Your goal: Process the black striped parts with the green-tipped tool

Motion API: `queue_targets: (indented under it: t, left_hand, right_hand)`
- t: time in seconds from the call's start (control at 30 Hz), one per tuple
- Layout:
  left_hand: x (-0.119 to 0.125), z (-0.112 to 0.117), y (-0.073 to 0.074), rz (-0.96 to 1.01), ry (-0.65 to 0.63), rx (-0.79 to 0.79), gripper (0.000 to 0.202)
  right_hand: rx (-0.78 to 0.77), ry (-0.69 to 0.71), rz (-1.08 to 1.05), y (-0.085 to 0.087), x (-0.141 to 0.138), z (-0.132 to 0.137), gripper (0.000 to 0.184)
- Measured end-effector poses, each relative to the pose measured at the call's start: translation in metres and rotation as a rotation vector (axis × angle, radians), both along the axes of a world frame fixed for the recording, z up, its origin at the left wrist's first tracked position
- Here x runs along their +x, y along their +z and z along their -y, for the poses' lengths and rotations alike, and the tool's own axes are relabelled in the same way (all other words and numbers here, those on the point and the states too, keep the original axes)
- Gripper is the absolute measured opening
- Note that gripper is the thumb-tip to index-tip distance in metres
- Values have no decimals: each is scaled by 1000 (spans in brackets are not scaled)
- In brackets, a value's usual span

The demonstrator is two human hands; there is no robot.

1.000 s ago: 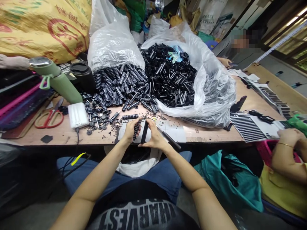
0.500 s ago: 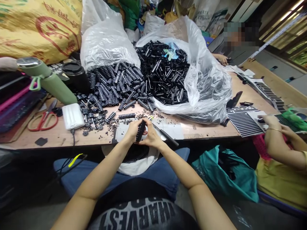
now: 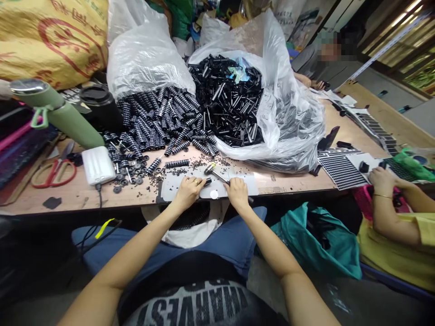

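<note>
My left hand (image 3: 188,192) is closed round a black tubular part (image 3: 206,181), whose end sticks out past the fingers to the right. Most of that part is hidden by the hand. On the other side, my right hand (image 3: 237,194) grips the dark handle of a small hammer (image 3: 217,174). The metal head points to the upper left, just above the grey-white work plate (image 3: 253,183). A small white disc (image 3: 214,194) lies on the plate between my hands. Tiny dark bits are scattered behind it.
Striped black rollers (image 3: 152,117) are heaped behind my left hand, beside loose black rings (image 3: 134,172). A clear plastic bag (image 3: 292,131) holds black parts. Red-handled scissors (image 3: 56,174), a white power bank (image 3: 98,165) and a green bottle (image 3: 57,113) stand left. A co-worker's hand (image 3: 384,181) works at right.
My hands have moved apart from being together on the black part. The right hand has let go of it and taken hold of the hammer, while the left keeps the part.
</note>
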State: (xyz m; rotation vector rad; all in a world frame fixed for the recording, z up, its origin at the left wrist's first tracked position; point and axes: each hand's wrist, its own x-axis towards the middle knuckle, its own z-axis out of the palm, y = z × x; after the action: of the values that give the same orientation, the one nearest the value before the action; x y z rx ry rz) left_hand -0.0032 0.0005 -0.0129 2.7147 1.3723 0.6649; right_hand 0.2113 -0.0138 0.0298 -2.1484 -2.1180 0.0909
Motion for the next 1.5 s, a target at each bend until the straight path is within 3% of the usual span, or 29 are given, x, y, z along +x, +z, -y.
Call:
queue_targets:
  t: [0.17, 0.33, 0.53, 0.67, 0.8, 0.9, 1.0, 1.1, 1.2, 1.3, 1.37, 1.43, 1.5]
  left_hand:
    - [0, 7, 2, -73, 54, 54, 44]
    - [9, 12, 1, -80, 98, -18, 47]
    - [40, 23, 1, -105, 98, -46, 57]
    - [45, 15, -5, -70, 101, -75, 56]
    - [39, 3, -10, -49, 105, -65, 56]
    - [36, -2, -12, -55, 113, -51, 61]
    - [35, -9, -12, -56, 91, -49, 61]
    - [33, -13, -7, -10, 94, -84, 51]
    - [29, -2, 5, 29, 182, -149, 46]
    - [16, 21, 18, 23, 157, -183, 42]
    - [1, 23, 27, 35, 161, -165, 37]
    - [-18, 5, 35, 41, 277, -101, 39]
    - [-34, -27, 39, -4, 358, -57, 41]
  right_hand:
    - [-111, -37, -163, 14, 12, 33, 33]
    - [-252, -12, -129, 24, 2, 55, 31]
    - [51, 166, -499, 67, -28, 60, 37]
    - [95, 316, -666, 82, -48, 68, 34]
    - [70, 330, -558, 69, -55, 61, 39]
    - [-146, 290, -238, 52, -60, 48, 39]
    - [-296, 253, -42, 48, -62, 40, 38]
    - [-211, 231, -88, 57, -56, 40, 40]
    - [-141, 152, -117, 62, -37, 34, 40]
    - [-130, 55, -53, 48, -7, 19, 38]
    - [-132, 14, 4, 32, 12, 8, 38]
    - [-117, -12, 50, 16, 25, -1, 37]
    - [-64, 11, 63, 7, 29, -10, 35]
